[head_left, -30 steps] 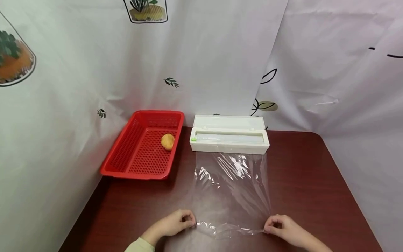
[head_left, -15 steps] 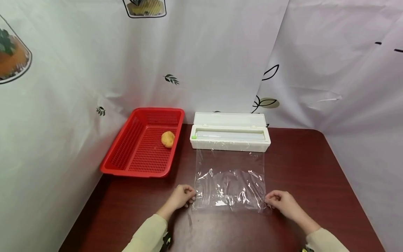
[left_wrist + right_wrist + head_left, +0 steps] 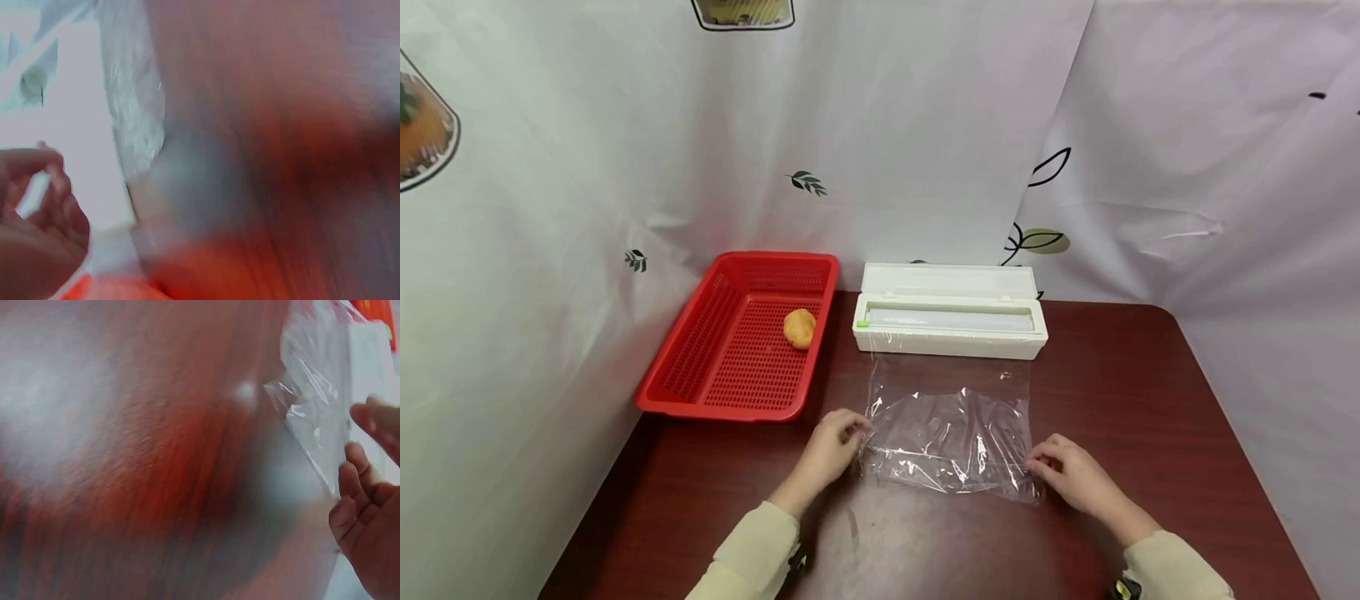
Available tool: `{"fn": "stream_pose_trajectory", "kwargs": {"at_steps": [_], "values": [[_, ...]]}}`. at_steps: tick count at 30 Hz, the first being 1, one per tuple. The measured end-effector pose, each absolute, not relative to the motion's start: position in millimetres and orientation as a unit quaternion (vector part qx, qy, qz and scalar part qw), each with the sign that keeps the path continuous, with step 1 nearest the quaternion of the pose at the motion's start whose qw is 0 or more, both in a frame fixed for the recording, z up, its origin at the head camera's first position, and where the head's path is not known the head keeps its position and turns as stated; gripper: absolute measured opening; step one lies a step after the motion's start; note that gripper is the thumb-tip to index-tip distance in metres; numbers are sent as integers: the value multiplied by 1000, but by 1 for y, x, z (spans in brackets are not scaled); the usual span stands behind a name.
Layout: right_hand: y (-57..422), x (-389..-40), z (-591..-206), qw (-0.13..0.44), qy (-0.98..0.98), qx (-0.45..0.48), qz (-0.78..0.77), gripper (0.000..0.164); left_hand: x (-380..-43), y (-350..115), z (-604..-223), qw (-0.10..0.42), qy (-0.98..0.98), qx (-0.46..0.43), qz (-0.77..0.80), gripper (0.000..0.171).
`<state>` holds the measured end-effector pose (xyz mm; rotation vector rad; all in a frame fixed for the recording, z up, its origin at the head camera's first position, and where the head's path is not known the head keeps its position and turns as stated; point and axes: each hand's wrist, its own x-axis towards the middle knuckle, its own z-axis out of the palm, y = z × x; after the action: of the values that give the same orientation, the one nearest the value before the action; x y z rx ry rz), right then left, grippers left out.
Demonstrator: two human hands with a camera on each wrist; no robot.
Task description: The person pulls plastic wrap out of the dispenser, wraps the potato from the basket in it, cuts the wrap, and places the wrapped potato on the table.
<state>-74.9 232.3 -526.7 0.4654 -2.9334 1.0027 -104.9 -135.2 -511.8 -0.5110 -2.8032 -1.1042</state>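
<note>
A sheet of clear plastic wrap [image 3: 955, 433], wrinkled and shiny, stretches over the table from a white wrap dispenser [image 3: 951, 340] with its lid up. Thumb and index of my left hand [image 3: 831, 454] pinch the sheet at its left side. The right hand [image 3: 1078, 479] pinches the opposite side, and a crease runs between the two. The sheet's free edge hangs nearer to me than the fingers. In the right wrist view the wrap [image 3: 312, 406] reaches up to the fingers; the left wrist view is blurred, with the wrap [image 3: 134, 119] beside the dispenser [image 3: 94, 137].
A red plastic basket [image 3: 655, 392] stands at the left of the dispenser, holding one potato-like yellow-brown item [image 3: 799, 328]. A green slider [image 3: 862, 323] sits at the dispenser's left end. The dark red-brown table [image 3: 1120, 375] backs onto a printed white curtain [image 3: 925, 150].
Both hands have moved away from me, towards the dispenser, bringing the wrap's near part along. The sheet has gone from stretched to slack and bunched. Basket and dispenser stay put.
</note>
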Motion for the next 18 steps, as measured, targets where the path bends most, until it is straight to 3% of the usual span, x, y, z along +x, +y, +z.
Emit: {"fn": "stream_pose_trajectory", "kwargs": {"at_steps": [5,12,16,18], "values": [[233,-68,-534,-11,-949,217,230,23,-88,-127,-516,1,-945,-288,-157,17],[238,-56,-539,-6,-951,242,192,41,-74,-129,-533,-10,-948,-313,-54,30],[242,-45,-538,-23,-951,251,180,47,-64,-130,-536,20,-943,-333,-8,31],[244,-41,-537,-35,-949,258,180,49,-62,-130,-530,7,-941,-338,0,27]]}}
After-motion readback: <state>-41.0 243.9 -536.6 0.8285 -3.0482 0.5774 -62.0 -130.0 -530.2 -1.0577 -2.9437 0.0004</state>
